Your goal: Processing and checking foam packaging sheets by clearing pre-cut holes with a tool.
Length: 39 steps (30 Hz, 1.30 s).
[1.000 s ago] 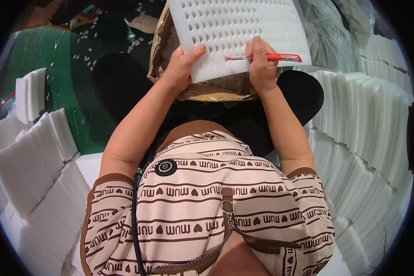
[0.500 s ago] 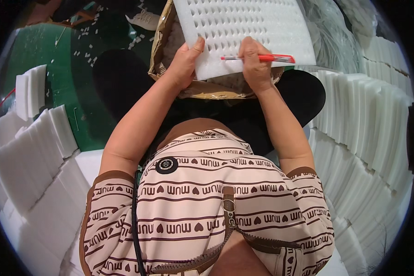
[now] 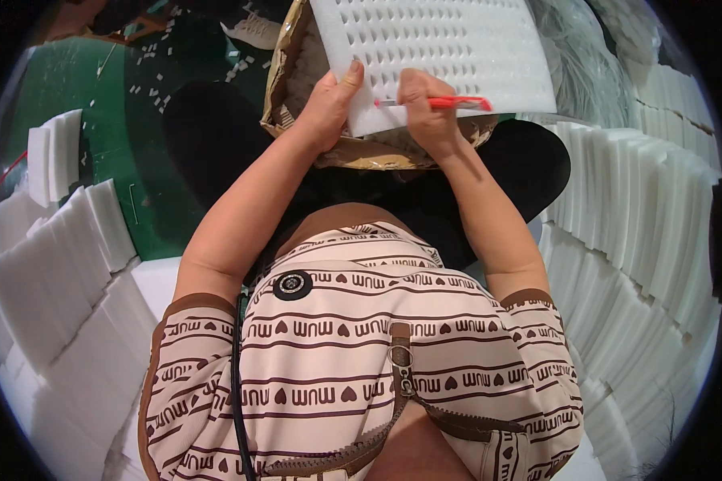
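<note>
A white foam sheet (image 3: 509,56) with rows of small slot-shaped holes lies tilted over an open cardboard box (image 3: 369,156). My left hand (image 3: 333,104) grips the sheet's left edge, its thumb on top and the other fingers out of sight underneath. In my right hand (image 3: 427,108), closed in a fist, is a red pen (image 3: 461,103). The pen lies sideways, its tip pointing left, over the near part of the sheet just below the rows of holes. White bits fill part of the box under the sheet.
Stacks of white foam sheets (image 3: 618,200) rise at the right, and more foam stacks (image 3: 48,272) stand at the left. Clear plastic film (image 3: 573,64) lies beyond the sheet at the right. Small white scraps (image 3: 237,68) dot the green floor (image 3: 148,204) near a pale shoe (image 3: 253,32).
My right hand has moved left across the sheet with the pen in it. The sheet and my left hand have shifted slightly to the right.
</note>
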Motion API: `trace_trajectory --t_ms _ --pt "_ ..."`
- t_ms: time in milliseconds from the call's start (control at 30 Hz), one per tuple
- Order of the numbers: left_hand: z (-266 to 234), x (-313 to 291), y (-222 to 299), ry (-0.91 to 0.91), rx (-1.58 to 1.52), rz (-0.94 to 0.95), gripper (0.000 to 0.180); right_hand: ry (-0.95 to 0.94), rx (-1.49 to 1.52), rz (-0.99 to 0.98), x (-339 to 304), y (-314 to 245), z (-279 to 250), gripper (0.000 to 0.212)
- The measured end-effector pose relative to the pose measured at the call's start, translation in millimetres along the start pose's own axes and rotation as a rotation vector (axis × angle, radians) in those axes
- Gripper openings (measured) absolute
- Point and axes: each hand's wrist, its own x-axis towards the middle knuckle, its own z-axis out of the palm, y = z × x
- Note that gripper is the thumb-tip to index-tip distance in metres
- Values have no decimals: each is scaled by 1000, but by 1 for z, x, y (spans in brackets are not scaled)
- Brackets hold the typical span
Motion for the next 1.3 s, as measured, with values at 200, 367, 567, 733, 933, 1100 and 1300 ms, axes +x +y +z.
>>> trace_trajectory --t_ms 200,367,567,733,933,1100,1300 --pt "-5 2 -5 18 79 6 52 -163 -531 -226 1 -3 11 23" --pt "-2 -1 -4 47 -18 21 48 -82 -167 29 1 -6 5 23" --pt "-3 0 -1 29 26 -57 46 -156 -384 -115 -4 5 28 25" --pt "-5 8 3 7 20 -26 44 -66 -375 -86 5 -10 19 31" --pt "-12 8 40 -20 10 31 41 428 387 301 39 -20 -69 39" --pt "-38 11 73 -84 124 27 38 644 -134 170 78 -22 -156 36" --pt "-56 23 122 -188 268 -62 40 373 485 495 83 14 -178 37"
